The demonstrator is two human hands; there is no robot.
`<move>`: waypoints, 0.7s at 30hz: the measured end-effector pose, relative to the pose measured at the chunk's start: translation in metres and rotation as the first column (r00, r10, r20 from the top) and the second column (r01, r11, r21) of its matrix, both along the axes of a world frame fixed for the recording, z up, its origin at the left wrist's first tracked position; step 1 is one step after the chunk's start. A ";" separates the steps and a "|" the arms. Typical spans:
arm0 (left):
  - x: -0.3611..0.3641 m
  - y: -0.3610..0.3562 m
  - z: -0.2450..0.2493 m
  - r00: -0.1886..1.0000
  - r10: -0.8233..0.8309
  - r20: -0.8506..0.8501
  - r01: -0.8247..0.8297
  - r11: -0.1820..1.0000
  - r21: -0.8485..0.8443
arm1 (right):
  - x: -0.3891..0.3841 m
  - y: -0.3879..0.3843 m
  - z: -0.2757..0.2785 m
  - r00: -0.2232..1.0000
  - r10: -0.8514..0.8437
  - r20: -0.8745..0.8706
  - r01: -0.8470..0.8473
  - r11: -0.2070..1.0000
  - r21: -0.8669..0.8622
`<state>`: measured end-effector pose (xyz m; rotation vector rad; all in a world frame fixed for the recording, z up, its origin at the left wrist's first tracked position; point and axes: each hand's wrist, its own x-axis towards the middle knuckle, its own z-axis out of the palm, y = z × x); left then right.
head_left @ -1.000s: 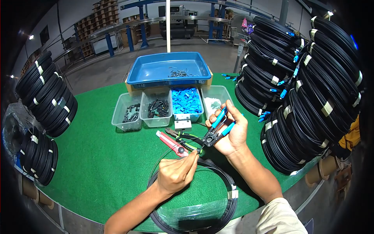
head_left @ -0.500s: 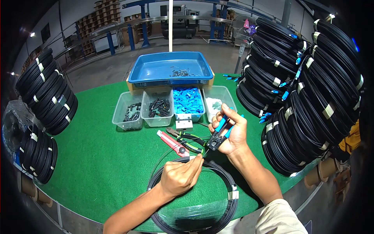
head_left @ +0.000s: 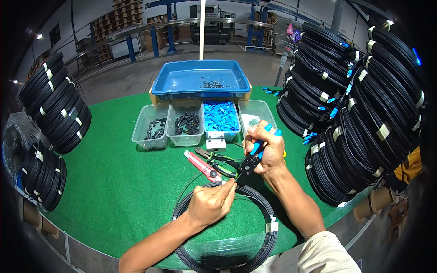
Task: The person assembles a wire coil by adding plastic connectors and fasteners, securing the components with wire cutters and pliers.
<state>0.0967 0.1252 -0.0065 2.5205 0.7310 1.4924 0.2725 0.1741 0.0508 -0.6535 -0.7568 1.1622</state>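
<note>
My right hand [head_left: 266, 148] is wrapped round blue-handled crimping pliers [head_left: 249, 164], whose black jaws point down and left. The fingers squeeze the handles close together. Just below the jaws, my left hand [head_left: 212, 200] pinches the end of a thin black cable [head_left: 185, 186] between thumb and fingers. Whether the cable tip lies inside the jaws is too small to tell. Under both hands rests a coil of black cable [head_left: 271, 214] bound with white tape. Beyond the left hand lie a red utility knife [head_left: 200, 164] and side cutters [head_left: 221, 166] with black and green handles.
Clear bins hold black parts [head_left: 186, 124], blue connectors [head_left: 221, 117] and small white pieces [head_left: 250, 120]. Behind them sits a blue tray [head_left: 182, 84] with dark scraps. Taped cable coils are stacked at left [head_left: 54, 104] and right [head_left: 364, 118]. A small metal block [head_left: 215, 144] stands before the bins.
My right hand has closed the pliers' handles, which stood apart before, and its fingers now wrap them tightly. My left hand still pinches the cable in nearly the same place.
</note>
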 end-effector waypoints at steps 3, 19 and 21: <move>0.000 0.000 -0.001 1.000 0.007 0.012 -0.007 1.000 -0.025 | 0.001 0.000 -0.001 1.000 0.000 -0.009 0.000 1.000 -0.003; 0.000 -0.002 0.003 1.000 0.000 0.026 0.004 0.991 -0.131 | 0.006 0.006 -0.008 0.990 0.064 -0.129 -0.074 0.995 -0.073; 0.000 -0.001 0.003 1.000 0.001 0.021 0.001 0.992 -0.122 | 0.006 0.006 -0.007 0.982 0.071 -0.175 -0.089 0.992 -0.092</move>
